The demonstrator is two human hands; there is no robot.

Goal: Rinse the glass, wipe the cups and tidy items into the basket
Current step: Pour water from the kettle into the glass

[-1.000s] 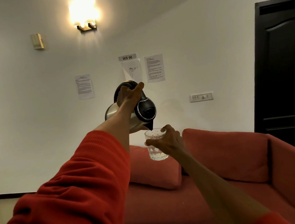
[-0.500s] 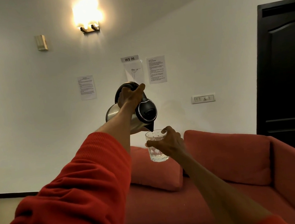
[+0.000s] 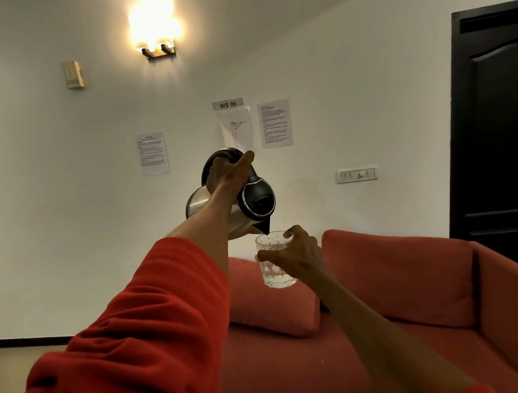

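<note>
A steel kettle [image 3: 252, 203] with a black lid and handle is held up in mid-air and tipped forward, its spout just over the rim of a clear patterned glass [image 3: 273, 259]. My left hand [image 3: 229, 174] grips the kettle's handle from above. My right hand [image 3: 297, 257] holds the glass upright from its right side, fingers wrapped around it. A little water lies in the bottom of the glass. Both arms stretch out in front of me, in red sleeves. No cups or basket are in view.
A red sofa [image 3: 425, 290] with a loose cushion [image 3: 264, 306] stands below the hands against a white wall. A dark door [image 3: 511, 132] is at the right. Papers, a switch plate [image 3: 356, 174] and a lit wall lamp [image 3: 154, 36] hang on the wall.
The view has shifted slightly. The kettle stays tipped over the glass and both hands keep their hold.
</note>
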